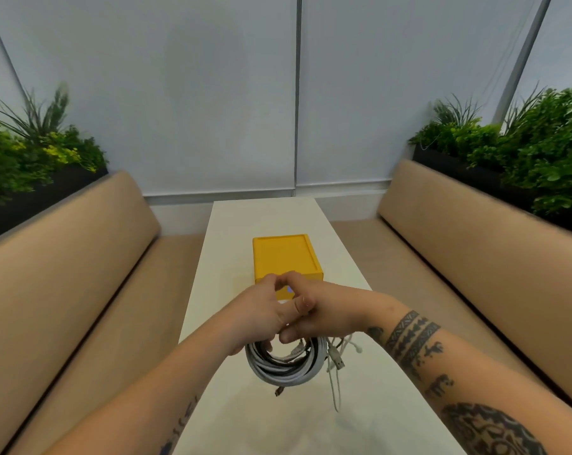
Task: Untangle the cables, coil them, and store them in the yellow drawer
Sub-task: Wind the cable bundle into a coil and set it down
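A long white table [271, 218] runs between two tan benches [64, 257] [475, 244], green planters [32, 152] [524, 142] behind both backrests.

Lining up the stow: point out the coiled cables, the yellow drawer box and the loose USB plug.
coiled cables [286, 372]: head view, lower arc of the grey loop.
yellow drawer box [283, 256]: head view, recessed top face.
USB plug [340, 363]: head view, metal tip, right of the coil.

surface: long narrow white table [360, 421] | on it: closed boxy yellow plastic drawer unit [284, 256], just beyond the hands | coil contact: unclear
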The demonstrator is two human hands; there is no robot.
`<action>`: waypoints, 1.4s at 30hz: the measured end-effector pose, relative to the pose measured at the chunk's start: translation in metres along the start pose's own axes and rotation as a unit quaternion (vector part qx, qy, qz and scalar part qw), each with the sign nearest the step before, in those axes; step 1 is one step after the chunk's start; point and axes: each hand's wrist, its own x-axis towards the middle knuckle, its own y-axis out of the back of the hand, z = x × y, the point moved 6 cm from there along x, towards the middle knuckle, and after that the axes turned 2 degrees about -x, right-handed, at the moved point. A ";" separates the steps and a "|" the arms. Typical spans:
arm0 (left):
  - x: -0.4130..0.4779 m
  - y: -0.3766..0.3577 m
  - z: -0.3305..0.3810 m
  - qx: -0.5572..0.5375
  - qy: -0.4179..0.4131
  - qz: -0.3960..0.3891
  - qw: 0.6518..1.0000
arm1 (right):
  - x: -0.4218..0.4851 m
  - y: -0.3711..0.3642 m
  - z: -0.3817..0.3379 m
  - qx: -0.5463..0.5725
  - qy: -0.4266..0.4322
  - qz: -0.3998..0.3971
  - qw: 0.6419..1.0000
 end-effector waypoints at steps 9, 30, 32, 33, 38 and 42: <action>-0.003 0.027 -0.003 -0.101 -0.064 0.129 0.984 | -0.013 0.011 0.036 0.100 -0.011 0.048 0.994; 0.009 0.049 -0.021 -0.298 -0.039 0.354 0.886 | -0.017 -0.032 0.045 0.284 -0.081 0.320 0.900; 0.007 0.045 -0.017 -0.307 -0.045 0.378 0.872 | -0.012 -0.049 0.037 0.352 -0.080 0.334 0.871; 0.007 0.042 -0.016 -0.319 -0.044 0.389 0.864 | -0.009 -0.056 0.035 0.378 -0.077 0.343 0.856; 0.006 0.024 -0.020 -0.389 -0.024 0.418 0.820 | -0.005 -0.074 0.025 0.498 -0.076 0.328 0.799; 0.001 0.014 -0.020 -0.391 -0.011 0.428 0.815 | -0.005 -0.075 0.026 0.500 -0.109 0.327 0.795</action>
